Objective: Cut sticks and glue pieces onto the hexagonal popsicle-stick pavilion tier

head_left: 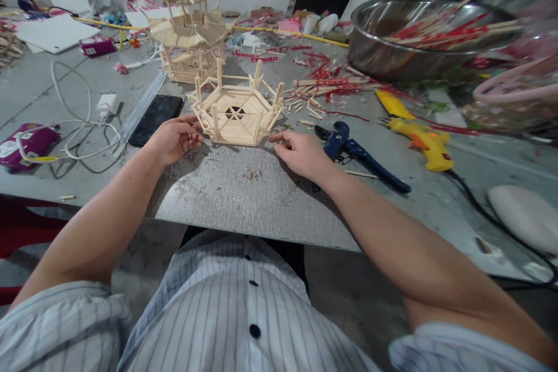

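Observation:
A hexagonal pavilion base built of pale wooden sticks [238, 135] sits at the table's front middle, with upright posts and railings around a floor with an opening in its middle. My left hand [174, 140] is at its left side, index finger against the edge and the other fingers curled. On the opposite side, my right hand [300, 152] has thumb and bent fingers at the lower right corner. Between them the two hands hold the base lightly. Behind it stands a taller stick pagoda [187, 35] with tiered roofs.
Blue-handled cutters [370, 165] lie beside my right hand, with a yellow glue gun [425, 142] further right. A black phone [157, 119] and white cable [89, 122] are at left. Loose sticks [314, 90] and a steel basin [392, 61] stand beyond.

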